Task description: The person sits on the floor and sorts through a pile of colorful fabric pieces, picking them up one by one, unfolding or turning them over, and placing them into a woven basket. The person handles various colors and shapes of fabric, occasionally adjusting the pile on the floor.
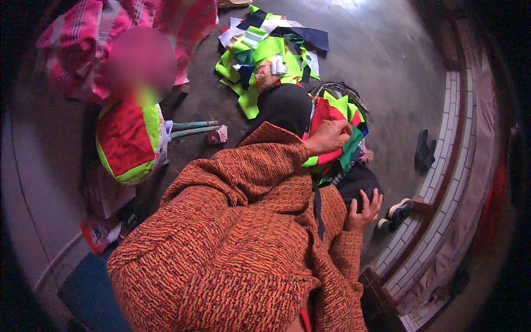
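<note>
My left hand is over the heap of red, green and neon-yellow cloth pieces in my lap. Its fingers are drawn together in a pinch, and what is between them is too small to make out. A dark green piece of cloth lies right beside the fingertips. My right hand rests with fingers spread on my black-clad knee, holding nothing. Both arms are in orange-and-black knitted sleeves.
Ahead on the grey floor lies a pile of fabric scraps. At left are a red-and-neon padded piece with greenish poles, pink checked cloth and a red packet. Dark shoes sit by the white-tiled step at right.
</note>
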The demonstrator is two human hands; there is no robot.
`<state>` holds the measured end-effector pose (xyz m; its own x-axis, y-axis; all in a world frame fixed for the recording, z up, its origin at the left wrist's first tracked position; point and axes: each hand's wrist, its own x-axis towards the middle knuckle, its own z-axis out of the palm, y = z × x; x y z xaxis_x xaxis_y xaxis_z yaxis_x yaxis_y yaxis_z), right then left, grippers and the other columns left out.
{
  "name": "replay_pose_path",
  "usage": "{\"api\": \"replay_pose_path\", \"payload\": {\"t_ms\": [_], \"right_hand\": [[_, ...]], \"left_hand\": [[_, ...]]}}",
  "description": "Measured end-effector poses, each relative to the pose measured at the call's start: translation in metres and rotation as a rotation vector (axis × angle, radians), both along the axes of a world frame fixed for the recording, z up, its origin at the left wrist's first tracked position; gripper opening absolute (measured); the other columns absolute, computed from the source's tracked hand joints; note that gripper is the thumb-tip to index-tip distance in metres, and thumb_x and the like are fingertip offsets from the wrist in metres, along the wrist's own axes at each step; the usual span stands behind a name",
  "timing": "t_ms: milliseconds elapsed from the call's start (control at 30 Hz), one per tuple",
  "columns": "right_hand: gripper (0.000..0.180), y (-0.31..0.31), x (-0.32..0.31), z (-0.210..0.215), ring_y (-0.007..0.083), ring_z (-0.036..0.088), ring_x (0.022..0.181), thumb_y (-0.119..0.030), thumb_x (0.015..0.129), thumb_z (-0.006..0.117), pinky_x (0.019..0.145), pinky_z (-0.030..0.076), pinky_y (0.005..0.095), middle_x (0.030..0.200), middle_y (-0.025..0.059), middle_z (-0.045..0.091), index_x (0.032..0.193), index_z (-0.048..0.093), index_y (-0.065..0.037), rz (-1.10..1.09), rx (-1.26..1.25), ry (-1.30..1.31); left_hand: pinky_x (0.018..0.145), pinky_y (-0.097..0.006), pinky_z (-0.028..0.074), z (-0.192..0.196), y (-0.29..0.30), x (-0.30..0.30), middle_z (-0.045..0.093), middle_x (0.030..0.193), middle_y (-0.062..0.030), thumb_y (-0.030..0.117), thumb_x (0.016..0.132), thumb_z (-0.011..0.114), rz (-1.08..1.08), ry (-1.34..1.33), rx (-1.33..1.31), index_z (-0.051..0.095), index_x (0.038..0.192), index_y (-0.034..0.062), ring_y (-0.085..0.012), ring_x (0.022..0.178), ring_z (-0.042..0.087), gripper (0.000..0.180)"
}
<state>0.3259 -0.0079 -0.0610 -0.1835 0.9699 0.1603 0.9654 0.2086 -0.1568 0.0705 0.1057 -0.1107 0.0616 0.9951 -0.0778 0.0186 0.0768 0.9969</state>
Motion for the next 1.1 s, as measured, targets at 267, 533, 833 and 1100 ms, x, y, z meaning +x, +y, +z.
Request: {"api": "replay_pose_path", "payload": {"t_ms": [267,533,833,1100], "right_hand": [[0.029,0.003,-0.007,0.008,0.0317,0.031,0.126,-0.010,0.068,0.062,0.103,0.023,0.0442,0.130,0.0083,0.045,0.097,0.065,-0.012,-0.028,-0.040,0.042],[0.030,0.006,0.004,0.003,0.0347,0.033,0.124,-0.016,0.066,0.066,0.101,0.026,0.0477,0.129,0.0070,0.045,0.096,0.065,-0.017,0.027,-0.007,0.081],[0.028,0.008,0.012,0.001,0.0360,0.034,0.123,-0.014,0.068,0.064,0.101,0.026,0.0466,0.129,0.0109,0.045,0.095,0.064,-0.014,0.046,-0.015,0.064],[0.026,0.017,0.011,0.007,0.0385,0.034,0.121,-0.015,0.068,0.063,0.101,0.026,0.0488,0.127,0.0125,0.046,0.094,0.064,-0.012,0.070,-0.054,0.009]], "left_hand": [[0.072,-0.032,0.049,0.021,0.006,-0.005,0.063,0.082,-0.0122,0.011,0.078,0.054,0.128,-0.071,0.111,0.057,0.090,-0.0021,-0.0211,0.080,0.063,0.018],[0.065,-0.023,0.046,0.058,0.032,-0.080,0.059,0.083,-0.0053,0.008,0.079,0.058,0.348,-0.304,0.238,0.059,0.092,0.0032,-0.0098,0.073,0.055,0.014],[0.056,-0.027,0.051,-0.082,0.041,-0.243,0.055,0.089,-0.0031,0.020,0.074,0.067,0.681,-0.055,-0.329,0.051,0.102,0.0051,-0.0135,0.077,0.056,0.035],[0.056,-0.034,0.049,-0.190,0.038,-0.232,0.052,0.092,-0.0060,0.030,0.063,0.076,0.687,0.241,-0.624,0.047,0.107,0.0026,-0.0182,0.082,0.052,0.059]]}}
